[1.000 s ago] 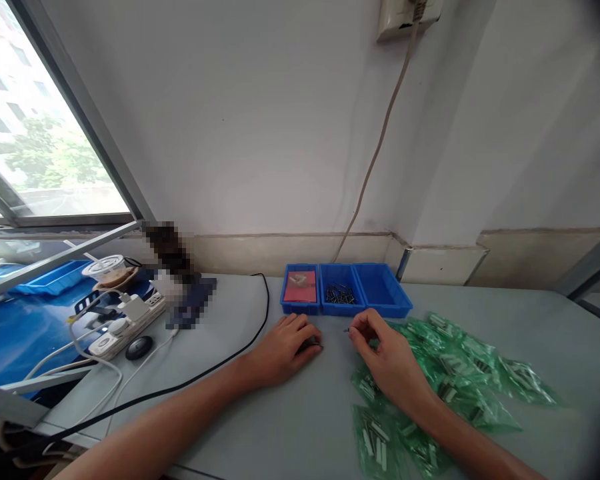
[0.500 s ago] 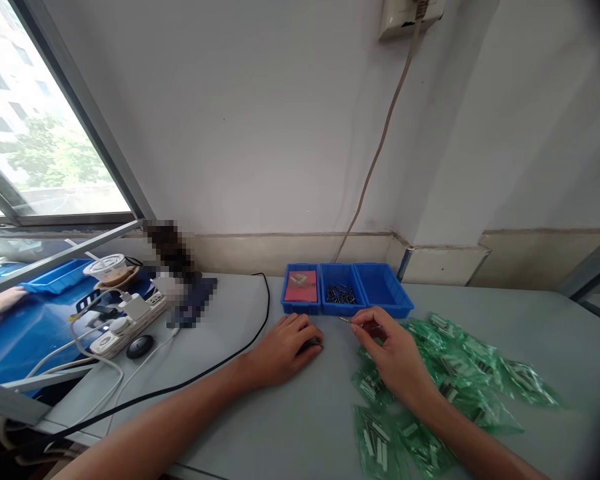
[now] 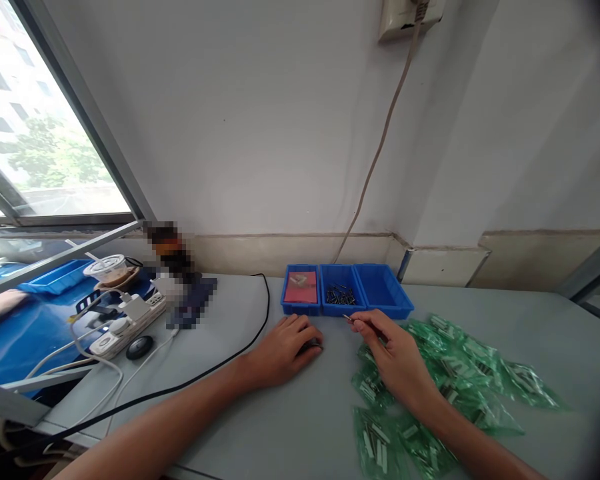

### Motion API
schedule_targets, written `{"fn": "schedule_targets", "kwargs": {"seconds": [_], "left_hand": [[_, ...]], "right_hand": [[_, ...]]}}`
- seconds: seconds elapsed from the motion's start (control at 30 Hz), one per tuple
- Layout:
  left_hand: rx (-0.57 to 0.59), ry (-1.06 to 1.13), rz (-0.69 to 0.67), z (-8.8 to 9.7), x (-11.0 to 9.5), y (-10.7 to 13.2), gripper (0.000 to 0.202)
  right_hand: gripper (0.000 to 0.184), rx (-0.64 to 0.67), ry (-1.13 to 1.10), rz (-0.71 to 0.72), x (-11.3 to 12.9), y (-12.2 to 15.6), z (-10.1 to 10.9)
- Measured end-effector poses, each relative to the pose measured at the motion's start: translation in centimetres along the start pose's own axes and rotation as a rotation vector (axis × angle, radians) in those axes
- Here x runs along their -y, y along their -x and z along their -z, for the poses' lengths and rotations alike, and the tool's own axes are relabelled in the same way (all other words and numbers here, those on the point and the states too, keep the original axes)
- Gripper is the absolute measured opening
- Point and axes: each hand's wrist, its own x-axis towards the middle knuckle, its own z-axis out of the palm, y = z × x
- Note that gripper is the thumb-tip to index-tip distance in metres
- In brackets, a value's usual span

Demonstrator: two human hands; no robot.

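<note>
Pale wall [image 3: 280, 133] behind a gray tabletop [image 3: 260, 433]. Lower right, translucent green bags [image 3: 455, 370]; center, three adjoining blue bins [image 3: 387, 311]. The left hand [image 3: 287, 350], lower center, rests curled, its grip indeterminable. The right hand [image 3: 380, 343], right of center, pinches a small metallic pin [image 3: 347, 318] just below the bins.

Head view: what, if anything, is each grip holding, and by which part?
Right grip: a small metallic piece, pinched behind its exposed left tip. Left grip: a dark thing shows beneath; hold unclear.
</note>
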Motion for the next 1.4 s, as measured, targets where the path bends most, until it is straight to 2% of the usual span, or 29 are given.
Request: {"fn": "schedule_targets", "kwargs": {"seconds": [0.13, 0.3, 0.53, 0.97, 1.4], "left_hand": [[-0.008, -0.008, -0.009, -0.1, 0.0, 0.0, 0.016], [-0.009, -0.002, -0.021, -0.1, 0.1, 0.0, 0.015], [-0.01, -0.009, -0.013, 0.0, 0.0, 0.0, 0.015], [-0.001, 0.009, -0.004, -0.1, 0.1, 0.0, 0.016], [-0.013, 0.044, -0.022, -0.1, 0.3, 0.0, 0.014]], "right_hand": [[0.031, -0.018, 0.0, -0.029, -0.2, 0.0, -0.1], [0.023, -0.021, -0.038, -0.038, 0.0, 0.0, -0.3], [0.019, -0.005, -0.007, 0.043, 0.3, 0.0, -0.2], [0.025, 0.0, -0.089, 0.055, 0.2, 0.3, -0.2], [0.016, -0.007, -0.072, 0.077, 0.8, 0.3, -0.1]]}}
